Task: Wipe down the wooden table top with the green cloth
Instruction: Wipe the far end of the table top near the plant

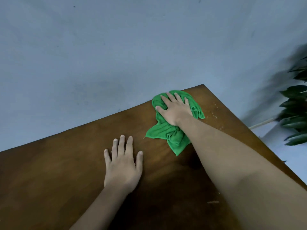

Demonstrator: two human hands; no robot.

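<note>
Cloth, green (172,130): soft, light, bunches easily (flat palm holds it best). Right hand (176,108) presses it flat-fingered onto table top (66,163); left hand (123,165) rests flat, empty.

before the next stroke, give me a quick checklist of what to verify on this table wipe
1. Right hand flat on the green cloth: ok, its fingers are spread and press the cloth down.
2. Cloth spread out evenly: not ok, it is bunched and creased, with a tail trailing toward the person.
3. Cloth fully on the table top: ok, it lies close to the far corner but on the wood.
4. Left hand out of the cloth's way: ok, it rests flat on bare wood, apart from the cloth.
5. Pale specks near the right edge wiped off: not ok, they lie beside the cloth.
6. Cloth damp enough: cannot tell.
</note>
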